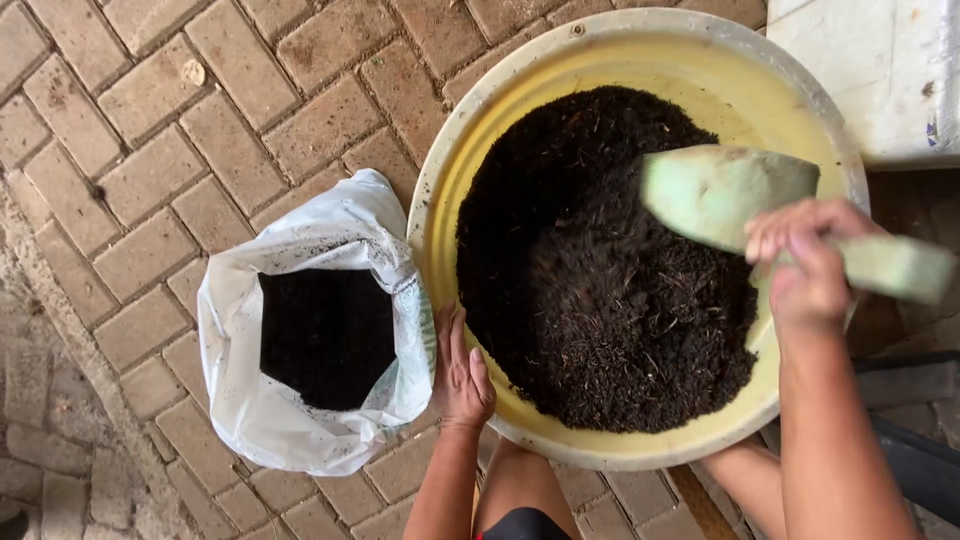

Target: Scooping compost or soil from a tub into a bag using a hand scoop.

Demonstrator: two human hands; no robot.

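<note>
The right hand [808,262] curls its fingers tightly round the handle of a pale green scoop [740,200], held over dark soil [590,290] in the yellow basin [450,190]. The left hand [462,370] rests flat, fingers extended, between the basin's near-left rim and the white bag [340,235] to its left

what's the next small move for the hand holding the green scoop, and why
Probably dip the green scoop down into the dark soil. The right hand holds it by the handle with the blade just above the heap in the yellow basin, and the white bag beside it stands open, steadied near the left hand.
</note>
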